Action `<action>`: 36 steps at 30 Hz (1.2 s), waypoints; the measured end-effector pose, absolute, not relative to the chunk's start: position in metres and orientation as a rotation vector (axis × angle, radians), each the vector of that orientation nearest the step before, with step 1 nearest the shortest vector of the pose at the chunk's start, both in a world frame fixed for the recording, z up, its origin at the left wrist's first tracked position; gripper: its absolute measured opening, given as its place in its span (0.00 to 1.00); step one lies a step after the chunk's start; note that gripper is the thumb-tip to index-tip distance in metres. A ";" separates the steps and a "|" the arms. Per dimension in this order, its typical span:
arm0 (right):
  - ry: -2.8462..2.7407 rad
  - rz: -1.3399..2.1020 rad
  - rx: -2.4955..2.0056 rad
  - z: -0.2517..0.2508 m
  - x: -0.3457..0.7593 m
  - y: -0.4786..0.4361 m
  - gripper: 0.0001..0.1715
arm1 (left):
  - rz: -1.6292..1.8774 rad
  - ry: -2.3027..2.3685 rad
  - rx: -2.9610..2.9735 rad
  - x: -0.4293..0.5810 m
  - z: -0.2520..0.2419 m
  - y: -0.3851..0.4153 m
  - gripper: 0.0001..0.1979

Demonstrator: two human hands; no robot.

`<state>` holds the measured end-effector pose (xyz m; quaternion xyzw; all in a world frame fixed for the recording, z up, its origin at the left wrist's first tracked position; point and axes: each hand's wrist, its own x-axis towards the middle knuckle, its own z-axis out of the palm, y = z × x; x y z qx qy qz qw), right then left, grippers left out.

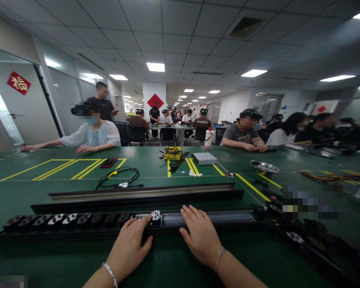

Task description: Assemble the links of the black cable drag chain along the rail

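**Along the black track** (pixel 78 236)

At left, we see socket modules (pixel 84 219) seated in it on the green counter (pixel 63 268). Next, the left hand (pixel 129 240) curves its fingers over the row's end, at a white-faced module (pixel 156 215); whether they grip it, we cannot tell. Then the right hand (pixel 202 236) lies over the track's smooth stretch, fingers extended and released. Farther right, we find a blurred dark heap (pixel 312 244).

Left hand (pixel 130 238) and right hand (pixel 201 238) crowd the middle of a black socket strip (pixel 84 234), a gap between them | strip's near side: green tabletop (pixel 168 268) lies open between the forearms (pixel 241 274) | far side: long dark rails (pixel 150 195) bar low reaches | right end: a jumble of dark parts (pixel 315 244) blocks passage.
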<state>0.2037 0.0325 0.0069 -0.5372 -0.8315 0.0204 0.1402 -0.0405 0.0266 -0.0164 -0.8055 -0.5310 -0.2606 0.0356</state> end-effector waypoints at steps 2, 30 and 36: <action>-2.403 0.062 -1.556 0.008 0.204 0.032 0.31 | -0.790 -1.643 -2.495 -0.040 -0.016 0.027 0.24; -2.402 0.034 -1.546 0.006 0.203 0.032 0.30 | -0.769 -1.698 -2.523 -0.039 -0.014 0.027 0.24; -2.414 0.036 -1.562 0.005 0.203 0.033 0.30 | -0.745 -1.718 -2.510 -0.037 -0.011 0.025 0.24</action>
